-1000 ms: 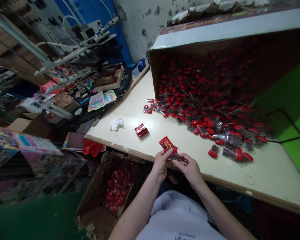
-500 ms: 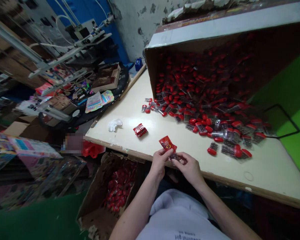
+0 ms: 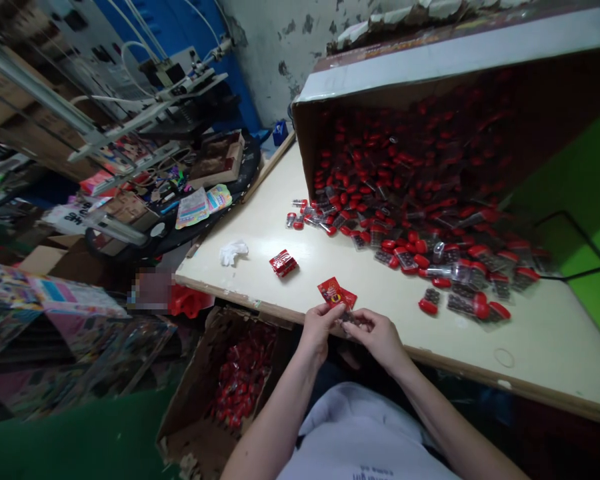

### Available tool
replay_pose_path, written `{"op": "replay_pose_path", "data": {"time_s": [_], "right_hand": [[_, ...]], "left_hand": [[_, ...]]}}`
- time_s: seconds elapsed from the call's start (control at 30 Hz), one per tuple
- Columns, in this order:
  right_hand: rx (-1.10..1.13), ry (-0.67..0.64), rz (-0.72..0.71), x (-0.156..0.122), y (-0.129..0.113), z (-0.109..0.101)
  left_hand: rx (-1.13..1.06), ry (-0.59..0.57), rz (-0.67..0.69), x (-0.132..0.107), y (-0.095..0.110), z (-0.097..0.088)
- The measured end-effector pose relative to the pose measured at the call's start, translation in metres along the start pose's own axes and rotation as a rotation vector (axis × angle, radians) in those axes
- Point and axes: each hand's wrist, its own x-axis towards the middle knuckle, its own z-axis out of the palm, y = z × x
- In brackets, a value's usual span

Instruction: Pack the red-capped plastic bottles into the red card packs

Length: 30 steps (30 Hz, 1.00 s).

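Observation:
Just over the table's front edge, my left hand point(image 3: 319, 328) is closed with thumb and fingers pinching a printed red packet point(image 3: 333, 291). My right hand point(image 3: 379, 335) is closed beside it, its fingertips on a small clear container with dark contents point(image 3: 347, 316), partly covered by both hands. Ahead and to the left lies a stack of red packets point(image 3: 283, 263). To the right, small red-capped clear containers point(image 3: 405, 259) with dark contents spill out of a large carton lying on its side point(image 3: 303, 143).
Below the table's front edge, an open cardboard box point(image 3: 185, 407) holds many red packages. A crumpled white tissue point(image 3: 233, 252) and a rubber band point(image 3: 504, 358) lie on the table point(image 3: 260, 230). A machine with a dark round table point(image 3: 253, 167) stands at the left.
The view has shifted slightly. My hands stay together at the table edge, with small finger movements around the packet and the clear container.

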Motion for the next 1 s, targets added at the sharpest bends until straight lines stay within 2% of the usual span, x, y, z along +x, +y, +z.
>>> {"op": "replay_pose_path", "data": {"time_s": [0.07, 0.2, 0.37, 0.43, 0.5, 0.63, 0.73, 0.8, 0.9, 1.0], "right_hand": [[-0.126, 0.028, -0.055, 0.002, -0.001, -0.001], [-0.188, 0.046, -0.078, 0.001, -0.002, 0.002], [-0.281, 0.167, -0.169, -0.004, -0.004, 0.012], [-0.225, 0.15, -0.159, -0.005, -0.005, 0.013], [-0.066, 0.061, -0.079, -0.004, -0.006, 0.012], [0.293, -0.144, 0.104, -0.003, -0.009, 0.006], [0.415, -0.193, 0.158, -0.001, -0.013, 0.004], [0.456, -0.203, 0.188, 0.0, -0.013, 0.004], [0.354, -0.156, 0.159, 0.001, -0.011, 0.005], [0.056, 0.016, 0.002, 0.001, -0.007, 0.007]], "left_hand": [[-0.025, -0.007, -0.014, 0.0, 0.001, -0.002], [-0.058, 0.027, -0.061, -0.001, 0.001, -0.002], [-0.056, 0.186, 0.075, -0.007, 0.001, 0.007], [-0.071, 0.199, 0.089, -0.008, 0.002, 0.008], [-0.09, 0.14, 0.043, -0.009, 0.005, 0.007], [-0.127, -0.109, -0.08, -0.008, 0.012, -0.003], [-0.147, -0.221, -0.114, -0.009, 0.017, -0.009], [-0.143, -0.246, -0.128, -0.01, 0.017, -0.01], [-0.108, -0.167, -0.105, -0.01, 0.013, -0.008], [-0.046, -0.014, -0.05, -0.01, 0.008, -0.005]]}}
